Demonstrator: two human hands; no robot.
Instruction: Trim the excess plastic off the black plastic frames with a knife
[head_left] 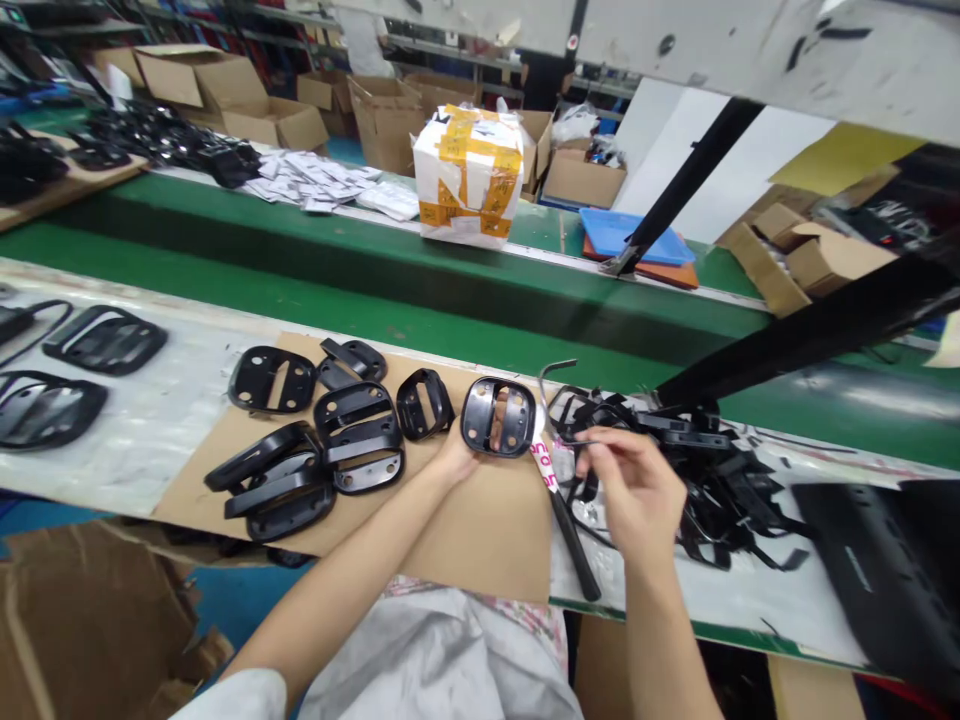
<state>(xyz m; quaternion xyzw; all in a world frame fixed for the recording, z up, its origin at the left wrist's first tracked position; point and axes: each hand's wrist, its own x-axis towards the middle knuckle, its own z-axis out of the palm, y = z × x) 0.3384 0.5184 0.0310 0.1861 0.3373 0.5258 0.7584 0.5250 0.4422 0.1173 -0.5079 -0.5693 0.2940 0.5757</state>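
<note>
My left hand (456, 462) grips an oval black plastic frame (480, 425) at its lower edge, with fingers showing through its opening. My right hand (637, 495) pinches a thin black strip (579, 441) between its fingertips, just above a tangled heap of black plastic strips (709, 480). Between my hands lies a black-handled tool (574, 545) with a bent metal rod (545, 385). Several similar black frames (352, 430) rest on a brown cardboard sheet (480, 530) to the left of my left hand.
More black frames (105, 340) lie on the white bench to the left. Beyond it run a green conveyor (375, 290), a tape-wrapped white package (469, 175), stacks of paper labels, cardboard boxes and a blue tray (634, 235). Black posts cross the right side.
</note>
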